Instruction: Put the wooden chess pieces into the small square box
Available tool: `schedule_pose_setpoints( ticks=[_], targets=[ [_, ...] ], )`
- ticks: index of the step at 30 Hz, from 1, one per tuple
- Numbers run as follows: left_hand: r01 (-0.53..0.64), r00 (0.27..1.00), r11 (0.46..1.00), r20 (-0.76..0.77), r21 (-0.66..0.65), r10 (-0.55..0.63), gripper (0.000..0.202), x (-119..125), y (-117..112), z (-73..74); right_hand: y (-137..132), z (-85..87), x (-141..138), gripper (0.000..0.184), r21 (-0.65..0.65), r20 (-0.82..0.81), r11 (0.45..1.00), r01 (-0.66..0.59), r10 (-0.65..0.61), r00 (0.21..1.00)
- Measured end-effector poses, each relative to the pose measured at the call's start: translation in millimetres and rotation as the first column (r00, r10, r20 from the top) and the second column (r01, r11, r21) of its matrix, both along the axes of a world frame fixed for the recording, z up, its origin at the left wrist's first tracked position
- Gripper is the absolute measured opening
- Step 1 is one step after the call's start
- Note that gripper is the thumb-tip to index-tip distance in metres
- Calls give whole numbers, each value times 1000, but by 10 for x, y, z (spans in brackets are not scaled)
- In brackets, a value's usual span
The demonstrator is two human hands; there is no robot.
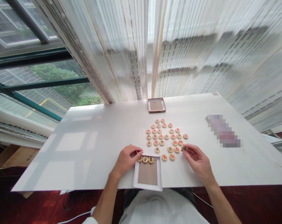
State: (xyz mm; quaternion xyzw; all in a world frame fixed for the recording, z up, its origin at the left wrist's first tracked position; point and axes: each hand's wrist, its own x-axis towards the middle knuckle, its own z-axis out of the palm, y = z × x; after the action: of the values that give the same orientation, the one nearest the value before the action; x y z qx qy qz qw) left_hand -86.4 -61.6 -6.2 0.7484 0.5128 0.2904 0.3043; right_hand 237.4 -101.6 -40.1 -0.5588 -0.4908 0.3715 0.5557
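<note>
Pinches black-marked disc (184, 148) between thumb and forefinger of right hand (197, 160), right of frame centre; has fingers of left hand (127, 157) narrow at upper-left corner of shallow white-rimmed box (136, 174), lower centre, can't tell if gripping. Should handle light, stiff, slightly slippery; best taken by rim. Looks wooden, round, flat, like loose discs (161, 137) mid-frame on smooth white table (96, 155)

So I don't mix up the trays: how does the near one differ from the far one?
The near tray has a white rim; the far tray has a brown one. The near tray lies at the near edge of the table, by the left hand; the far tray lies near the curtain. Both show a brownish panel inside a pale border.
</note>
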Motion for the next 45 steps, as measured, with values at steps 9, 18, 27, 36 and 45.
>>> schedule_pose_setpoints(
  ticks=[9, 18, 27, 36, 45],
  targets=[
    [-36, 999, 999, 31, 33, 35, 15, 21, -9, -44, -10, 26, 4, 26, -10, 50, 1000, -7, 8, 999],
    [-59, 996, 998, 70, 8, 58, 21, 18, -4, 19, -1, 51, -8, 26, -2, 50, 999, 44, -44, 998],
    [77, 987, 996, 140, 44, -82, 13, 299, -115, 314, -90, 246, -308, 22, 48, 1, 988, -146, 146, 989],
    [153, 962, 988, 228, -4, -148, 20, 635, -264, 362, -161, 340, -694, 26, 85, -133, 923, -375, 384, 914],
    [92, 953, 992, 298, -91, -61, 15, 702, -299, 349, -166, 372, -759, 17, 99, -162, 923, -371, 383, 910]
  ],
)
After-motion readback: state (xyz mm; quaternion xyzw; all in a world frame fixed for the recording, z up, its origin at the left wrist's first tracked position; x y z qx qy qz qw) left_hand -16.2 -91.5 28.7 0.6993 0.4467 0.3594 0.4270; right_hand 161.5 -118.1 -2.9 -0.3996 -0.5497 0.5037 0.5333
